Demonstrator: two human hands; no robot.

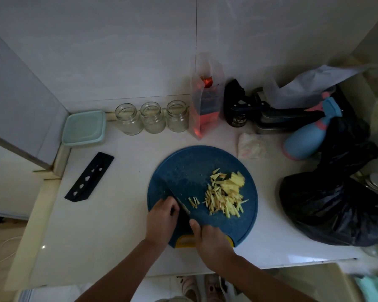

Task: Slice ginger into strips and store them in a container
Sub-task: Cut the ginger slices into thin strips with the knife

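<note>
Head view, dim light. Step in hand: cutting ginger on the round blue cutting board.

Hands: the right hand wraps the handle of the knife, thumb forward, with the blade pointing away and to the left. The left hand sits against the blade's left side, fingers curled under. Whether it pins a piece of ginger there I cannot tell, since the knuckles hide it.

Material: ginger strips are heaped right of centre on the board, a few loose ones just beside the blade. Uncut ginger slices are stacked at the heap's far edge. Judged: slicing is unfinished and nothing is stored yet.

Technique: keep the left fingertips tucked behind the knuckles. Bring the slices to the bare board centre before cutting, clear of the heap. Aim for even, thin strokes.

Room: the board's near rim lies close to the front edge of the surface, so avoid pushing it nearer. A black bag crowds the right side. The left is open, apart from a knife sheath lying well away from the board. A lidded container sits in the far-left corner with three open glass jars beside it, reachable across bare surface.
</note>
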